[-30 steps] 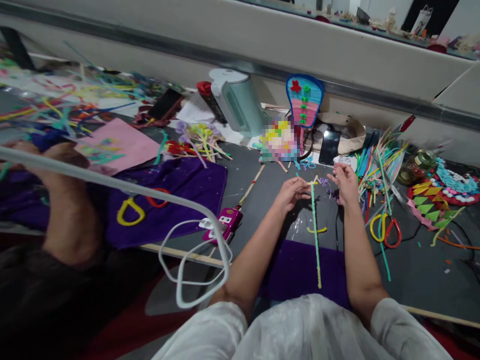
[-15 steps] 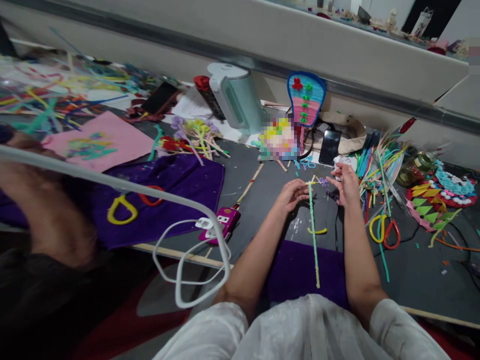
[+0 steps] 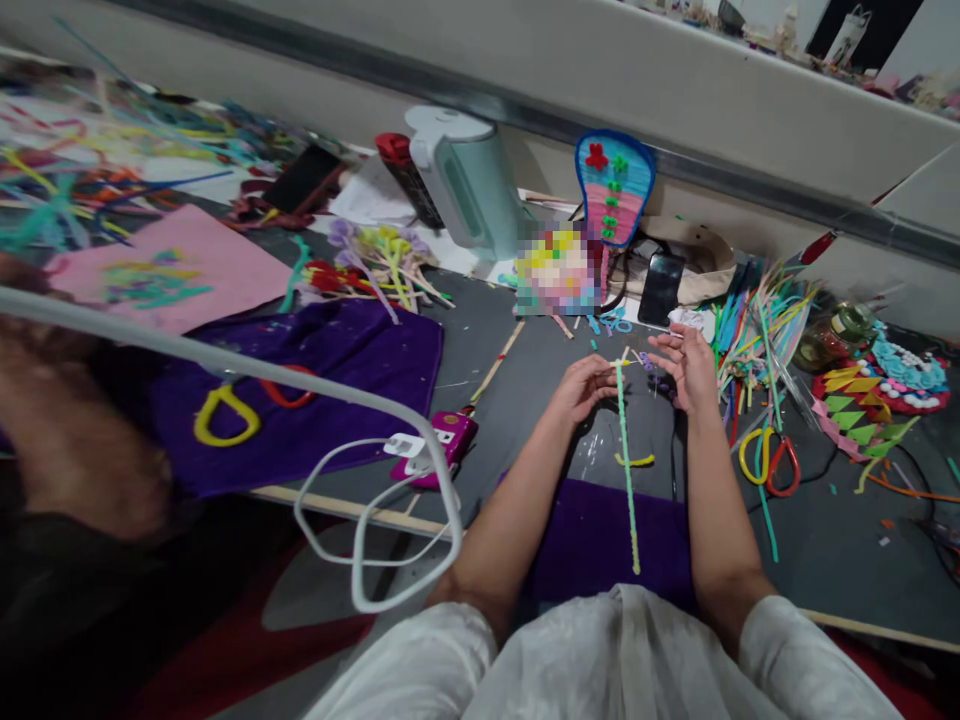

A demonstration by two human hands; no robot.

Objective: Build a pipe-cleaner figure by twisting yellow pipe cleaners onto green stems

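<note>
My left hand (image 3: 589, 388) is closed, thumb and fingertips pinching the top end of a pale green fuzzy pipe cleaner (image 3: 627, 460). The strand hangs down toward my lap, turning yellowish at its lower tip. By the pinch are a small yellow bit and a little purple piece (image 3: 645, 361), too small to make out fully. Just right of these, my right hand (image 3: 688, 368) is raised with its fingers apart and nothing visible in them. A short yellow pipe cleaner (image 3: 636, 461) lies on the dark table behind the hanging strand.
Scissors with yellow and red handles (image 3: 769, 462) lie right of my right arm, below a bundle of pipe cleaners (image 3: 757, 320). A glass jar (image 3: 838, 335), phone (image 3: 661, 287) and kettle (image 3: 472, 185) stand farther back. Left are a magenta power strip (image 3: 442, 445), white cable (image 3: 409, 408) and another person's arm (image 3: 75, 430).
My view has shifted slightly, so things at the left sit farther left. My right hand's fingers have moved a little; my left hand keeps its pinch on the pipe cleaner.
</note>
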